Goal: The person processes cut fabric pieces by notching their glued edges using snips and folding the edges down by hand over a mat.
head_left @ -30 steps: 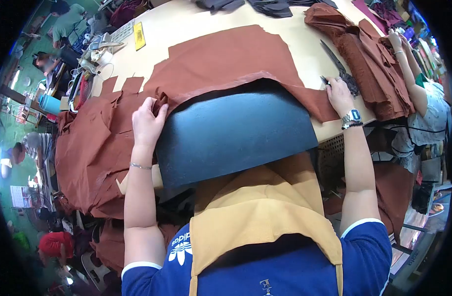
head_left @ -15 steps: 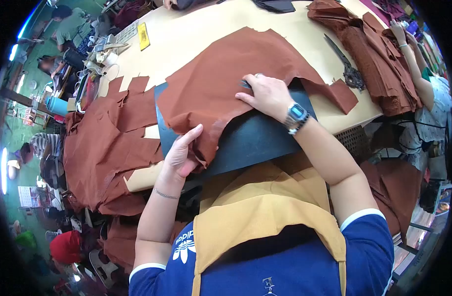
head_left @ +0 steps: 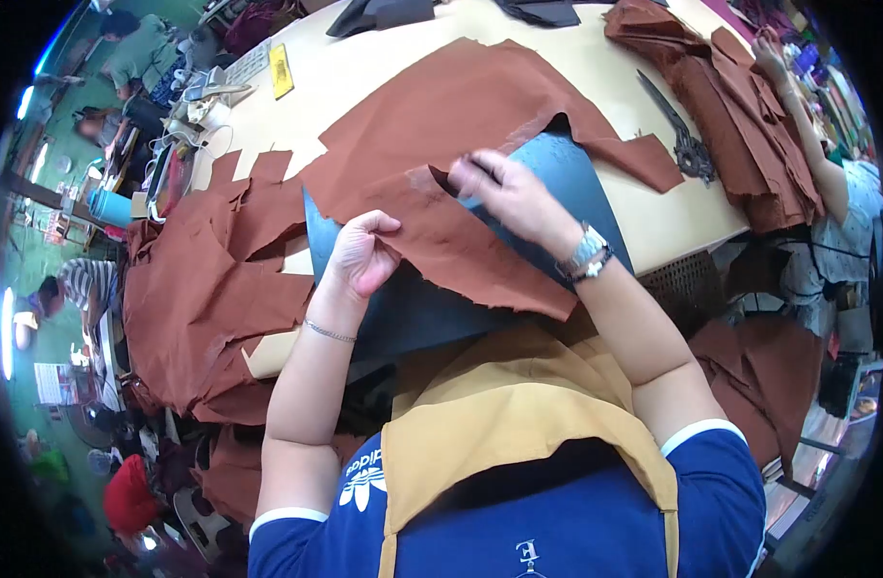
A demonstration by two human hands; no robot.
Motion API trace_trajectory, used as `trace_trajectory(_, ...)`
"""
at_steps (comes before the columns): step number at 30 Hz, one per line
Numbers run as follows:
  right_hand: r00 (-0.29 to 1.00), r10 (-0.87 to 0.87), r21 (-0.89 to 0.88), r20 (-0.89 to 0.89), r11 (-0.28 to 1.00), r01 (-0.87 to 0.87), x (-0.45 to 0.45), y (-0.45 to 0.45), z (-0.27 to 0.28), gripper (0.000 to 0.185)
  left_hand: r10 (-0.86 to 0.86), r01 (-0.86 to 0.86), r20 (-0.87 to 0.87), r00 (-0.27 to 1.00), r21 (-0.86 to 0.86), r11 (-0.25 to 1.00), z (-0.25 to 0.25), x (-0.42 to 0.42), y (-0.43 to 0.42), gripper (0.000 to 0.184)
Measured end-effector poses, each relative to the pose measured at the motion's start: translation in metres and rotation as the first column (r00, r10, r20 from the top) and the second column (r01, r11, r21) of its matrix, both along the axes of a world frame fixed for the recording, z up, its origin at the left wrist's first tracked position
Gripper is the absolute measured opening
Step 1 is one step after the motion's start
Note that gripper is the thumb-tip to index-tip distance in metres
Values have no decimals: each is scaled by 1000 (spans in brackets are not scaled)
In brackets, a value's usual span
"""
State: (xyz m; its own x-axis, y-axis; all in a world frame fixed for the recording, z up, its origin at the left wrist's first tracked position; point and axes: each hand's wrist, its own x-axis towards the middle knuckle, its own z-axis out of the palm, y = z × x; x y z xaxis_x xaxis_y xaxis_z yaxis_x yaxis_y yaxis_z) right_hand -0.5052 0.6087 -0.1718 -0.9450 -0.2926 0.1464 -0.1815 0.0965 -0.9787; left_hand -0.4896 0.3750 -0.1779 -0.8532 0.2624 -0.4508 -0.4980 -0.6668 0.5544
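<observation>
Fingers of the left hand (head_left: 360, 255) curl at the edge of the cloth (head_left: 441, 106); the right hand's (head_left: 519, 197) are blurred (I can't tell if either pinches). Cloth half hides the dark mat (head_left: 588, 207), with bare desk (head_left: 355, 72) by the scissors (head_left: 690, 154). Left: a blue bottle (head_left: 110, 208).

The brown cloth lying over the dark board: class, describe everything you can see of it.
The cloth is plain, matte reddish-brown and looks woven, with uneven edges and faint pale marks. It lies spread but rumpled, partly on the pale table, partly over the dark board. One flap points to the near right; a narrower strip reaches farther right. The left hand and blurred right hand are over it; their grip is unclear.
</observation>
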Motion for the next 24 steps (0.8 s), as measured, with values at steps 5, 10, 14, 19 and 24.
trace_trajectory(5, 984, 173, 165, -36, 972, -165, 50, -4, -1, 46, -103, 103, -24, 994, 3, 995, -13, -3, 6, 32)
trace_trajectory(10, 889, 192, -199, 417, 973, -117, 29, 5, 0, 45, -80, 59, -99, 992, -196, 979, -8, 5, 11, 30)
trace_trajectory(14, 736, 222, -354, 640, 935, 26, 26, -7, 11, 49, -74, 28, -190, 979, -237, 971, -17, 7, 7, 32)
trace_trajectory(19, 592, 539, -638, 599, 768, -55, 19, 8, -1, 41, -23, -42, -240, 970, -263, 964, -9, 11, 17, 27)
trace_trajectory(24, 564, 499, -582, 658, 812, -39, 19, 5, 0, 40, 0, -55, -203, 979, -263, 963, -9, 11, 17, 27)
